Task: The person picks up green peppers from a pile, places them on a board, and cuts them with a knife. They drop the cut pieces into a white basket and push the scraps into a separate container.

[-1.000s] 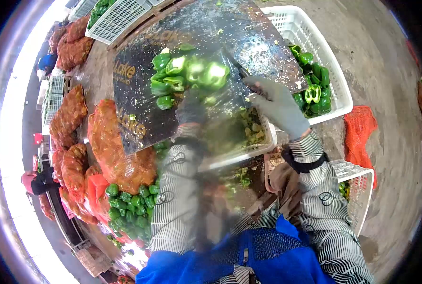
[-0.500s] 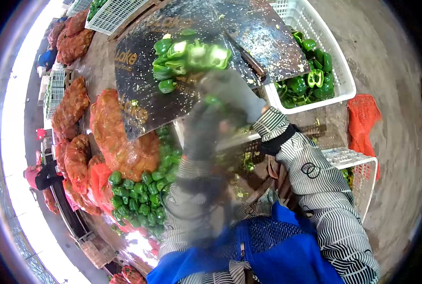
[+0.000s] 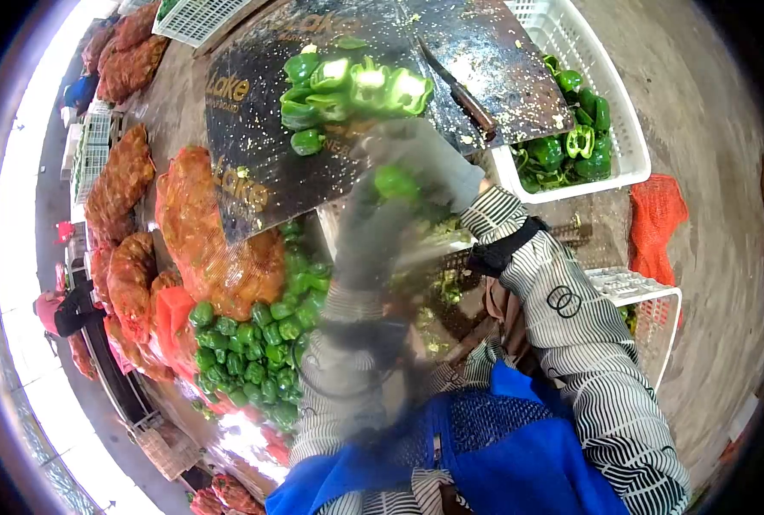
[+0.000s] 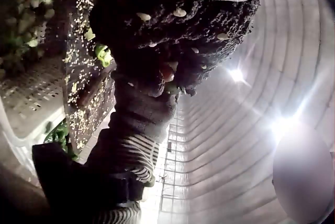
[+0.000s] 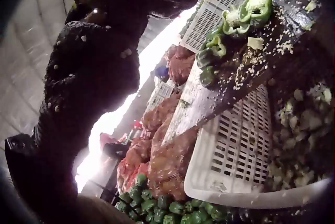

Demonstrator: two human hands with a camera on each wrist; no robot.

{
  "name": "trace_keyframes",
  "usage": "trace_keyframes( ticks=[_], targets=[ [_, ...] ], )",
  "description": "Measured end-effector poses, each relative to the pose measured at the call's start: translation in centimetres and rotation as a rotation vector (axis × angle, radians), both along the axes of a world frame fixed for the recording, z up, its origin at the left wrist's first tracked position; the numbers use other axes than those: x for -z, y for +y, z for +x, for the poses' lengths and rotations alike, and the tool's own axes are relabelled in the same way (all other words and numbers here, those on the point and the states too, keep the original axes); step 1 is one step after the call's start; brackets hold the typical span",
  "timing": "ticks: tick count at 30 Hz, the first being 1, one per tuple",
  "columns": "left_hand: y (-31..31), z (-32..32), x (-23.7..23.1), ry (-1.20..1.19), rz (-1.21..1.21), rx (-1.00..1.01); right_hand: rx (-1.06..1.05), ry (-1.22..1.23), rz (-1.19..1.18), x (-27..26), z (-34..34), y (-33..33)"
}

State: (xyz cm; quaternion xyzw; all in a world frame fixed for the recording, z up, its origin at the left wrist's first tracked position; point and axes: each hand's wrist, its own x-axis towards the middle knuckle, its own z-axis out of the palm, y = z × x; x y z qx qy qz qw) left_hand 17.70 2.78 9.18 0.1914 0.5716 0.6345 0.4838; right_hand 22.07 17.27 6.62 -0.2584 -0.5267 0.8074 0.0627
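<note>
Both gloved hands meet over the near edge of the dark board, around a blurred green bell pepper. My left hand, in a dark glove, grips the pepper from the left. From the right, my right hand, in a grey glove, has its fingers curled over the pepper's far side. Pale seeds stick to both gloves in the wrist views. On the board lie several cut bell peppers with white insides showing. A knife lies to their right, its brown handle toward me.
At the right stands a white crate with green peppers. Below the board, another white crate holds pale trimmings. Several whole peppers are heaped at the left near red mesh sacks. A further white crate is beside my right arm.
My right hand has let go of the knife, which now lies on the board, and has moved left to my left hand. The left hand has come back from the cut peppers and a green pepper is between the hands.
</note>
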Motion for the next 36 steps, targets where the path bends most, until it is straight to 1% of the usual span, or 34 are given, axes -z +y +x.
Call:
trace_keyframes(
  ticks=[2, 3, 4, 5, 6, 7, 8, 9, 10, 11, 12, 13, 14, 16, 17, 19, 20, 21, 22, 23, 24, 25, 26, 28, 29, 30, 31, 33, 34, 35, 36],
  targets=[
    [-0.2, -0.1, 0.5, 0.061, 0.032, -0.003, -0.001, 0.041, 0.022, 0.4, -0.2, 0.1],
    [-0.1, 0.1, 0.5, 0.063, 0.034, -0.004, 0.040, -0.005, 0.189, 0.2, -0.2, 0.0],
    [0.1, 0.4, 0.3, 0.082, -0.013, -0.055, 0.081, -0.051, 0.356, 0.0, -0.2, -0.1],
    [0.3, 0.5, 0.2, 0.102, -0.061, -0.107, 0.079, -0.049, 0.358, -0.2, -0.1, -0.3],
    [0.2, 0.3, 0.7, 0.103, -0.058, -0.109, 0.126, -0.050, 0.409, -0.3, 0.1, -0.4],
    [-0.1, -0.1, 1.7, 0.181, -0.049, -0.151, 0.171, -0.051, 0.462, -0.4, 0.3, -0.3],
    [-0.3, -0.4, 2.6, 0.259, -0.040, -0.192, 0.169, -0.049, 0.465, -0.7, 0.6, 0.0],
    [-0.8, -0.9, 3.2, 0.260, -0.038, -0.195, 0.213, -0.065, 0.384, -1.2, 1.1, 0.4],
    [-1.3, -1.6, 3.6, 0.705, -0.085, -0.144, 0.259, -0.079, 0.305, -1.5, 1.7, 1.0],
    [-1.3, -2.1, 3.7, 1.152, -0.126, -0.084, 0.272, -0.109, 0.489, -1.4, 2.2, 2.2],
    [-1.0, -2.2, 3.5, 1.155, -0.113, -0.080, 0.364, -0.142, 0.585, -0.7, 2.5, 3.0],
    [-0.7, -2.2, 3.4, 1.230, -0.518, 0.163, 0.514, -0.183, 0.571, -0.2, 3.1, 3.8],
    [-0.1, -1.8, 2.2, 1.198, -0.633, 0.276, 0.661, -0.221, 0.555, 0.0, 3.7, 4.8],
    [1.0, -1.0, -0.4, 1.140, -0.851, 0.534, 0.780, -0.180, 0.540, -1.0, 7.3, 8.5],
    [1.2, -1.3, 0.7, 1.367, -0.695, 0.572, 0.887, -0.225, 0.443, -2.9, 8.7, 9.7],
    [2.4, -2.4, 3.7, 1.877, -0.533, 0.735, 1.001, -0.280, 0.333, -3.0, 11.2, 11.3],
    [3.0, -2.9, 5.2, 2.148, -0.431, 0.751, 1.114, -0.370, 0.754, -1.6, 12.2, 12.3],
    [4.9, -2.8, 4.5, 2.128, -0.474, 0.734, 1.202, -0.452, 1.188, -0.9, 12.5, 13.1],
    [6.6, -2.2, 3.9, 1.747, -0.498, 0.463, 1.214, -0.448, 1.192, -0.2, 12.5, 13.4],
    [8.4, -1.6, 3.2, 1.379, -0.407, 0.155, 1.067, -0.533, 1.260, -0.1, 12.4, 13.1],
    [9.2, -1.9, 3.2, 1.401, -0.238, 0.146, 0.914, -0.618, 1.319, -0.1, 12.5, 12.8],
    [10.4, -1.7, 2.8, 1.447, -0.301, 0.176, 0.816, -0.515, 1.086, -0.3, 12.4, 12.5],
    [12.0, -1.5, 1.9, 1.493, -0.365, 0.206, 0.752, -0.498, 1.164, 0.7, 12.4, 12.7],
    [14.7, -5.5, 8.3, 1.525, -0.567, 0.304, 0.646, -0.339, 1.015, 0.5, 12.1, 12.1],
    [15.0, -5.1, 8.0, 1.401, -0.650, 0.326, 0.605, -0.350, 1.069, 1.2, 11.9, 12.0],
    [15.2, -4.8, 7.6, 1.390, -0.719, 0.372, 0.561, -0.360, 1.124, 1.8, 11.5, 12.0],
    [15.4, -4.5, 7.0, 1.381, -0.786, 0.421, 0.462, -0.413, 1.105, 0.6, 11.3, 11.3],
    [13.6, -4.0, 6.2, 1.507, -0.601, 0.366, 0.413, -0.335, 1.055, 1.0, 10.4, 10.3],
    [12.9, -4.0, 6.3, 1.507, -0.602, 0.368, 0.395, -0.289, 1.015, 1.1, 9.8, 9.5],
    [12.1, -4.2, 6.7, 1.502, -0.531, 0.316, 0.393, -0.287, 1.013, 1.7, 9.2, 8.8],
    [11.1, -4.6, 7.4, 1.496, -0.461, 0.262, 0.329, -0.214, 0.845, 2.5, 8.5, 8.1]
  ],
)
